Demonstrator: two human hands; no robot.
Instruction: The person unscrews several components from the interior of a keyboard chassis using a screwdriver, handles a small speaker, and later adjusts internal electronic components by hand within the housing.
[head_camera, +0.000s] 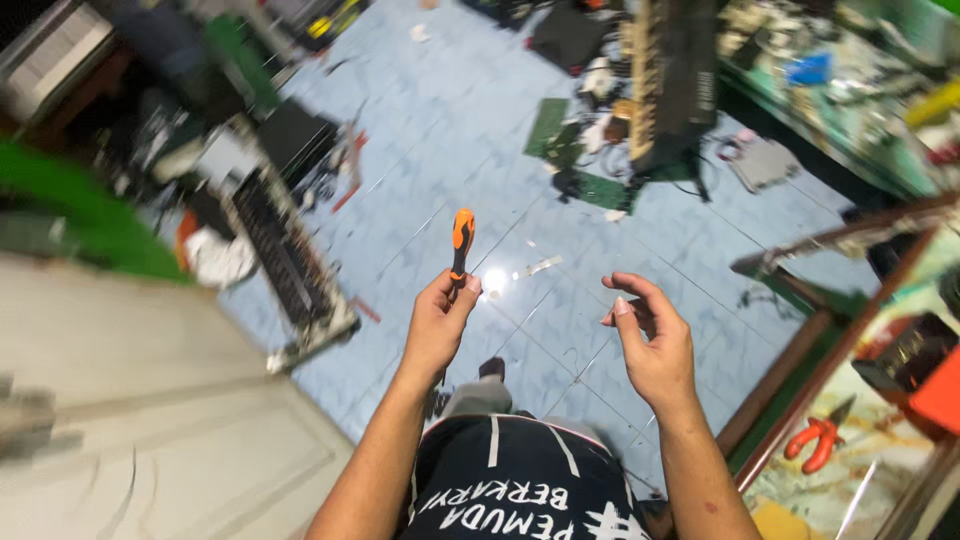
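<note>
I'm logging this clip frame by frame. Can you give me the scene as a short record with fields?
setting: workshop seen from above, pale blue tiled floor
left hand: holds a screwdriver with orange and black handle, handle end up
right hand: empty, fingers curled, apart from the left
floor left: long electronic chassis
floor top: green circuit boards and parts
lower right: glass-topped table with red-handled pliers
image quality: motion-blurred at edges

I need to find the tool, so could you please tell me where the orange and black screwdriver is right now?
In the head view, the screwdriver stands upright at centre frame, pinched in the left hand above the blue tiled floor.
</note>
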